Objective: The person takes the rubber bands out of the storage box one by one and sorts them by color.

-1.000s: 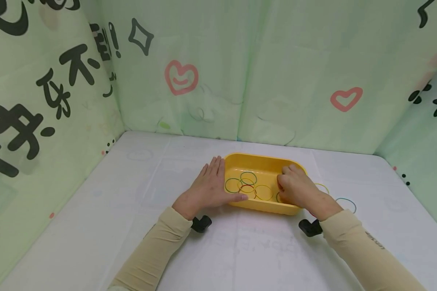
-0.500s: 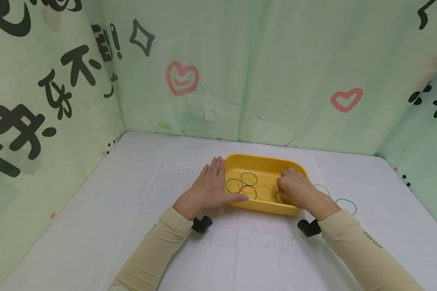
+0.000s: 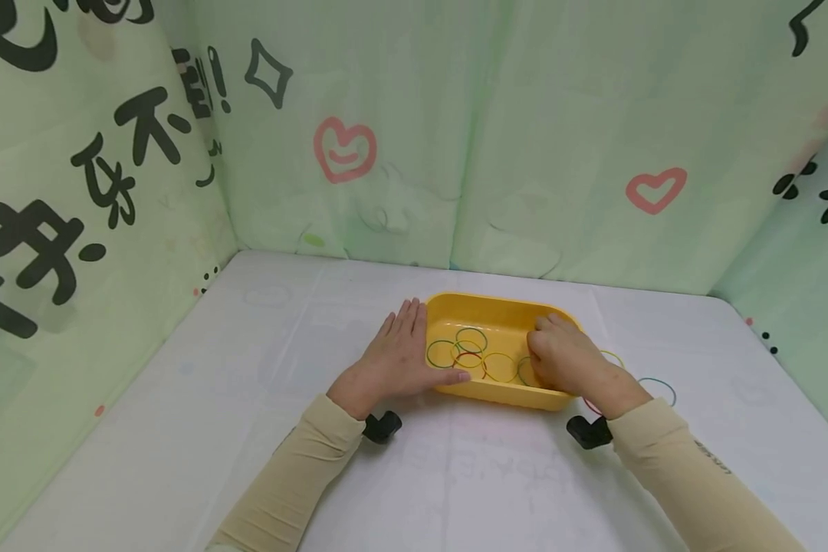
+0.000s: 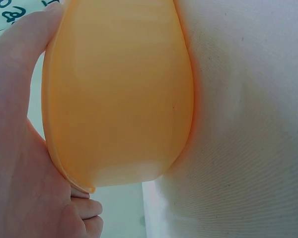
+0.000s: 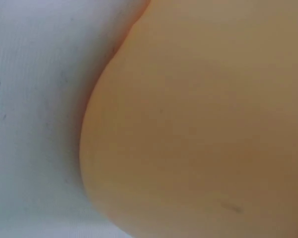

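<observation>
A yellow tray (image 3: 510, 395) holds several thin rubber bands in green, yellow and red at its left side, such as a yellow rubber band (image 3: 500, 354). My left hand (image 3: 396, 356) rests against the tray's left end, fingers straight and thumb along the near rim. The left wrist view shows that hand beside the tray's orange-looking outer wall (image 4: 119, 94). Inside the tray's right end, my right hand (image 3: 562, 356) has its fingers curled down at a green rubber band (image 3: 521, 363), partly covered by the hand. Its fingertips are hidden. Only the tray's outer wall (image 5: 188, 124) fills the right wrist view.
Right of the tray, partly behind the right wrist, lie a yellow rubber band (image 3: 616, 355), a green rubber band (image 3: 665, 382) and a red rubber band (image 3: 589, 406). A white cloth (image 3: 455, 475) covers the table. Pale green printed curtains (image 3: 524, 138) enclose the back and sides.
My right hand has shifted only slightly within the tray, and more of the green rubber band shows to its left. My left hand has stayed at the tray's end.
</observation>
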The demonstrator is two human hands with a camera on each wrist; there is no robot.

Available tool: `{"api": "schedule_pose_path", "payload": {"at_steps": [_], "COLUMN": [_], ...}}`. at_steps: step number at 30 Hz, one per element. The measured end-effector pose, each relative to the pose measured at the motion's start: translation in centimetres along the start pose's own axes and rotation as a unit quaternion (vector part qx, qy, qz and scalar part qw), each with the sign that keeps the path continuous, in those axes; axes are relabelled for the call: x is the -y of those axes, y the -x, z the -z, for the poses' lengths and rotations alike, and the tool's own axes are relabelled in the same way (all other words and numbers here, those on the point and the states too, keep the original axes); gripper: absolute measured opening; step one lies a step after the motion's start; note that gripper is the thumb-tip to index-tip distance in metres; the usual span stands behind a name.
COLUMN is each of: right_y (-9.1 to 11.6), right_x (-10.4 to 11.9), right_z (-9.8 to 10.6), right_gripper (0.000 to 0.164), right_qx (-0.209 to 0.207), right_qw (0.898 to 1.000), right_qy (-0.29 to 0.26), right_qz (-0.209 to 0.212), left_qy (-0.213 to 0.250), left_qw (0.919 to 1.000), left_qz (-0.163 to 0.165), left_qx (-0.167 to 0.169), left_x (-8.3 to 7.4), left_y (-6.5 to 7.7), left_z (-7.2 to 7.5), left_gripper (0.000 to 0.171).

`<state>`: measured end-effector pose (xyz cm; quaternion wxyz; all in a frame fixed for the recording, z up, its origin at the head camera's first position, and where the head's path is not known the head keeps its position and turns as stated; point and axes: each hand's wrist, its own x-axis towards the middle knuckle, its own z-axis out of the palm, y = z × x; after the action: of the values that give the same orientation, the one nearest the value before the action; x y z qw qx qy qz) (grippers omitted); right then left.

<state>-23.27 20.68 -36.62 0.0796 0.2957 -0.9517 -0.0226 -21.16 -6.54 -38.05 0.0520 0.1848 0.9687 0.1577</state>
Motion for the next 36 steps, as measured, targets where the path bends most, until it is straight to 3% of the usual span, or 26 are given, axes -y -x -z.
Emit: {"api": "schedule_pose_path", "payload": {"at_steps": [5, 20, 36], "right_y": [0.3, 0.9, 1.9], "right_x": [-0.3, -0.6, -1.3], "right_z": [0.2, 1.6, 2.5], "right_gripper": [0.024, 0.012, 0.009], "right_qx": [-0.023, -0.009, -0.061], "right_qw": [1.0, 1.0, 0.998], "right_qy": [-0.002, 0.0, 0.004], "right_qz": [0.008, -0.021, -0.018], "left_qy": [-0.004, -0.009, 0.002], "left_qw": [1.0, 1.0, 1.0], "left_qz": [0.0, 0.003, 0.006], "left_qx": [0.001, 0.001, 0.006], "left_x": [0.0, -0.1, -0.1], "left_y": [0.0, 0.1, 0.1], "left_z": [-0.1, 0.0, 0.1], "left_gripper": [0.127, 0.127, 0.127]}}
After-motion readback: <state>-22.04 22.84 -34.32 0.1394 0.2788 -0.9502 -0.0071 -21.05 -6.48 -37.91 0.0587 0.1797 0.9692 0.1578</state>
